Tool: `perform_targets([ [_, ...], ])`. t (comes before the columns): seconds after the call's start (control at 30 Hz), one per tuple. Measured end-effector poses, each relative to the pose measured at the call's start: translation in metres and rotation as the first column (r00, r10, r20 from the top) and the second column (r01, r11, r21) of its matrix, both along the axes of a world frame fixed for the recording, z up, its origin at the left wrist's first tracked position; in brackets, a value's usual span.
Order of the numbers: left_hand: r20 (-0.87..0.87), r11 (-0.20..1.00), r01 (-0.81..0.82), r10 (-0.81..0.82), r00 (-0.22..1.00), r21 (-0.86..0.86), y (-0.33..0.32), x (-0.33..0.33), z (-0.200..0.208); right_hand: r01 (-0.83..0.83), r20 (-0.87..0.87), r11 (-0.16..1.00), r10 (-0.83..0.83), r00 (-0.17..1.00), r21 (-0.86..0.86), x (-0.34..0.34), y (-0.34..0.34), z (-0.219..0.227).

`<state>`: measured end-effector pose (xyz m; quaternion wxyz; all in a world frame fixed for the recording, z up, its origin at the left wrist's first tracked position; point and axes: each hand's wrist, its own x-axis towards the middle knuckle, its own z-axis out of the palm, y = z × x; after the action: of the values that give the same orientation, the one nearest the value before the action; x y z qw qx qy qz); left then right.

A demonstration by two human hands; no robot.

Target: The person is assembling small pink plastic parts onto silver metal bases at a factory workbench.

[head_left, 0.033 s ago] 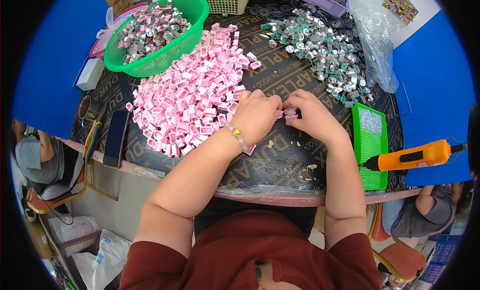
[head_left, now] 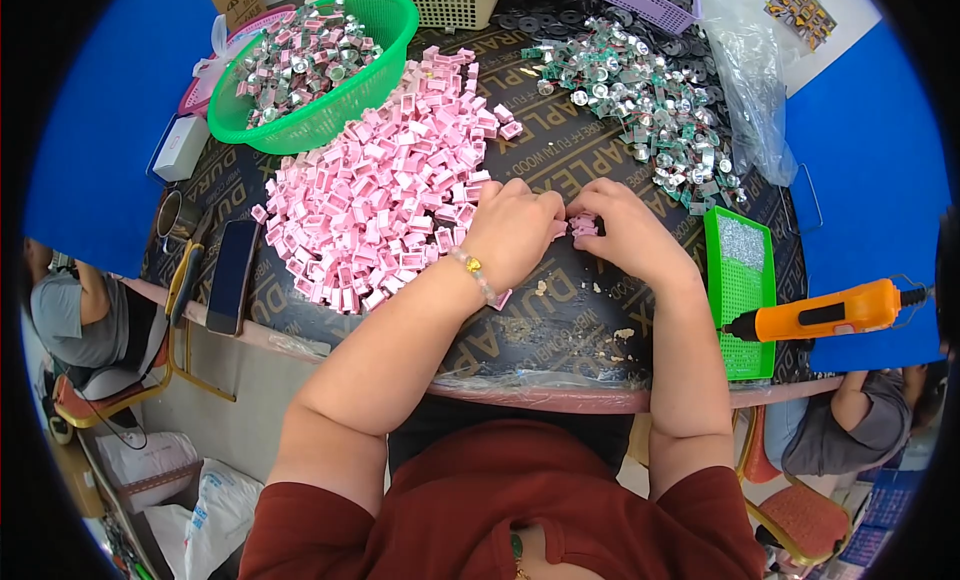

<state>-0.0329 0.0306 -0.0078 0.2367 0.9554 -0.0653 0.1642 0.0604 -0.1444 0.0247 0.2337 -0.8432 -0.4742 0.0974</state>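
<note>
My left hand (head_left: pixel 508 235), with a beaded bracelet at the wrist, is closed around a small pink plastic part (head_left: pixel 559 229) that shows at its fingertips. Close beside it, my right hand (head_left: pixel 628 236) pinches another small pink plastic part (head_left: pixel 584 224) between thumb and fingers. The two parts nearly meet over the dark tabletop (head_left: pixel 545 330); my fingers hide much of them. A big heap of pink plastic housings (head_left: pixel 380 200) spreads just left of my left hand.
A green basket (head_left: pixel 390 90) of assembled parts stands at the far left. Green-and-silver pieces (head_left: pixel 660 110) lie at the far right. A green tray (head_left: pixel 712 270) holds small metal bits, with an orange electric screwdriver (head_left: pixel 830 312) across it. A phone (head_left: pixel 232 278) rests at the left edge.
</note>
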Motion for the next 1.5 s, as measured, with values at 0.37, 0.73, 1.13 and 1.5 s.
perform_targets([
  [0.37, 0.293, 0.946, -0.288, 0.235, 0.927, 0.151, 0.016, 0.003, 0.018, -0.088, 0.130, 0.978, 0.064, 0.989, 0.189, -0.010, 0.011, 0.001],
  [0.73, -0.008, 0.923, -0.212, 0.226, 0.974, 0.320, 0.022, 0.001, 0.010, 0.056, 0.228, 0.973, -0.108, 0.968, 0.224, -0.014, 0.031, -0.014],
  [1.13, -0.004, 0.951, -0.229, 0.235, 0.972, 0.205, 0.023, 0.002, 0.008, -0.015, 0.149, 0.918, -0.048, 0.988, 0.397, -0.017, 0.034, -0.007],
  [1.5, 0.136, 0.935, -0.062, 0.116, 0.984, -0.349, 0.013, 0.006, 0.007, -0.048, 0.436, 0.987, -0.025, 0.899, 0.156, 0.017, 0.031, -0.021],
])
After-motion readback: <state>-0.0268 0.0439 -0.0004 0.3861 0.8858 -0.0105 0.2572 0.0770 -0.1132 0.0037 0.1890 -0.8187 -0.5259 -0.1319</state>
